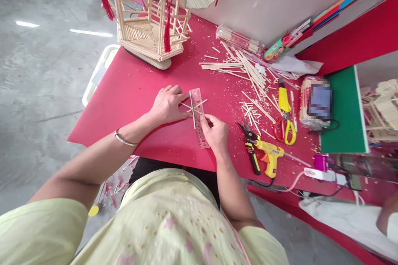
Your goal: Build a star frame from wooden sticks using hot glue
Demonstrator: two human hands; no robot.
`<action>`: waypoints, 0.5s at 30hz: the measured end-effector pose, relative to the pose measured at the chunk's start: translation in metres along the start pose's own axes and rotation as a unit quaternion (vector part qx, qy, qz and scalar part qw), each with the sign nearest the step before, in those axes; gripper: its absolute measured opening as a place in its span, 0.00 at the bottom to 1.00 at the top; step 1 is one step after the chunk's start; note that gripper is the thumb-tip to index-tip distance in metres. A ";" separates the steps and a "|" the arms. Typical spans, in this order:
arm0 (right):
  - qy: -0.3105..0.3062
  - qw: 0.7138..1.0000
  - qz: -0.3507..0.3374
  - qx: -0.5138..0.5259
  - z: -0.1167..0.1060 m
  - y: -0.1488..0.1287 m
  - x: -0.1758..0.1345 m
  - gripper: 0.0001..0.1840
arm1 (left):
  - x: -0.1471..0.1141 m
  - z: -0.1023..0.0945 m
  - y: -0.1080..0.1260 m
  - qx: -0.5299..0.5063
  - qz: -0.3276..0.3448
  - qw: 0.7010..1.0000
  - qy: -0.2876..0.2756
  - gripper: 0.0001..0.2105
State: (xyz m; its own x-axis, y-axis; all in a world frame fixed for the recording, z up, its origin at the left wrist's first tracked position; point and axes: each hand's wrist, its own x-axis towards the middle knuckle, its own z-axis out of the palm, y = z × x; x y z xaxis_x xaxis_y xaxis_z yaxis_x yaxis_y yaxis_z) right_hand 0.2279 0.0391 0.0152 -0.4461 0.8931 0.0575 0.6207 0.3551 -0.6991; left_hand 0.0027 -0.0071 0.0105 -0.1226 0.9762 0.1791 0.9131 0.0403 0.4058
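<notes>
1. My right hand (pixel 216 132) is pinching the right end of a thin stick (pixel 185 105); my left hand (pixel 168 103) is resting curled at its left end — I cannot tell how firmly.
2. This stick is crossing another stick (pixel 203 101) over the clear ruler (pixel 203 140), at twelve o'clock from me on the red bench (pixel 118 103).
3. I am risking a skewed crossing: uneven pressure could be rolling a stick or sliding the ruler.
4. From the crossing, loose sticks (pixel 248 70) are cluttering two o'clock; a stick pavilion (pixel 138 29) is standing at eleven.
5. At four, a glue gun (pixel 272 157) is lying beside pliers (pixel 253 159) — these are blocking my right hand's way to the scissors (pixel 295 134).
</notes>
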 end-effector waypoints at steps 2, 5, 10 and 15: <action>0.001 1.000 -0.002 0.000 0.000 0.000 0.000 0.15 | 0.000 0.000 -0.001 -0.002 0.001 1.000 0.000 0.33; 0.003 1.000 -0.004 0.003 0.001 0.001 0.000 0.15 | 0.000 0.001 -0.001 -0.006 0.000 1.000 -0.001 0.33; 0.004 1.000 -0.002 0.005 0.001 0.002 0.000 0.15 | 0.000 0.001 -0.001 -0.006 -0.003 1.000 -0.003 0.33; 0.006 1.000 -0.007 0.011 0.001 0.002 0.001 0.14 | 0.000 0.001 -0.001 -0.006 -0.002 1.000 -0.002 0.33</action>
State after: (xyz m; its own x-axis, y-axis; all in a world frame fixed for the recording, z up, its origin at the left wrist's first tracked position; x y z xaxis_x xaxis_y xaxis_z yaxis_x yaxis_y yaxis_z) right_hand 0.2281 0.0401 0.0127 -0.4468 0.8913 0.0771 0.5990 0.3621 -0.7142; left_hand 0.0024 -0.0064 0.0093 -0.1246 0.9768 0.1743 0.9079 0.0413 0.4172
